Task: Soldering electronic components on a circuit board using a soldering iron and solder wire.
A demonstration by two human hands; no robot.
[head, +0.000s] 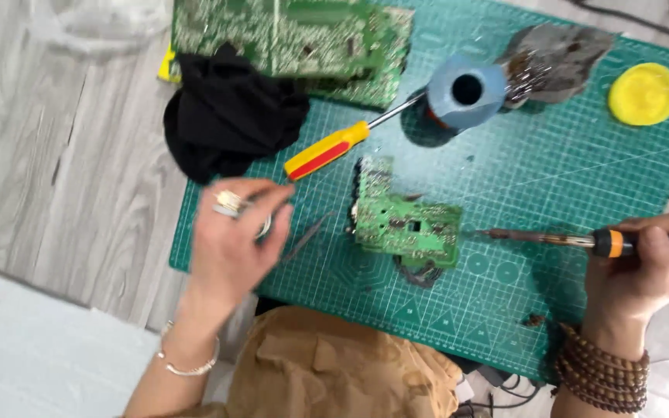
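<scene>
Two hands at work over the green cutting mat (551, 178), bench of pale wood grain under it.

Nearest me: my right hand (644, 267), at the mat's near right corner, is closed around the black handle of the soldering iron (574, 240). Grip sits behind the orange collar, which I judge the only safe place to hold; the metal shaft ahead of it is likely hot. Iron looks light and stiff. Its long axis runs almost level across the mat, tip pointing left toward the small circuit board (404, 220), stopping just short of that board's right edge.

My left hand (234, 240) hangs over the mat's near left edge, fingers curled together on something small and pale, possibly a coil of solder wire; too blurred to be sure. A thin grey strand or tool (307, 236) slants from it toward the board.

Small board lies flat near the mat's middle, L-shaped, green, stiff, thin, probably brittle at the corners; best held by its edges.

Farther: screwdriver (334, 147), yellow and red handle, lies diagonally, shaft pointing up-right toward the blue round stand (466, 93). Black cloth (226, 116) bunched at the far left edge, overlapping a large circuit board (303, 39). Yellow sponge (644, 93) at the far right corner, crumpled grey rag (555, 54) beside the stand.
</scene>
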